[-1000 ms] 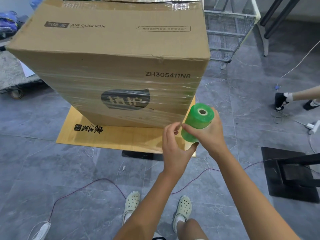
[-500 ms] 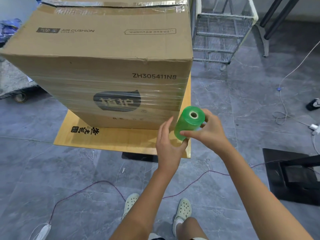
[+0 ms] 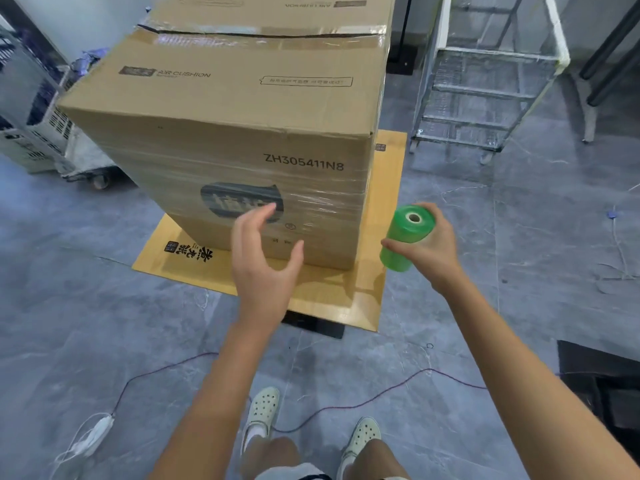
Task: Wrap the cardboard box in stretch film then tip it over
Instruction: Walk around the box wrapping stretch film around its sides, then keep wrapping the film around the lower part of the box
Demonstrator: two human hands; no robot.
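Wrap bands on; right hand (image 3: pixel 431 249) grips film roll (image 3: pixel 406 239); left hand (image 3: pixel 265 261) relaxed, empty, cardboard box (image 3: pixel 242 150) just beyond; next likely tipping push

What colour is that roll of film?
Bright green roll of film, with a pale core; the head view shows it.

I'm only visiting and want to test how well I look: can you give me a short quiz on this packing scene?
1. True or false: the right hand grips the green stretch film roll.
2. The left hand is: A) holding the roll; B) open, holding nothing; C) resting on top of the box.
3. What code is printed on the cardboard box?
Key: 1 true; 2 B; 3 ZH305411N8.
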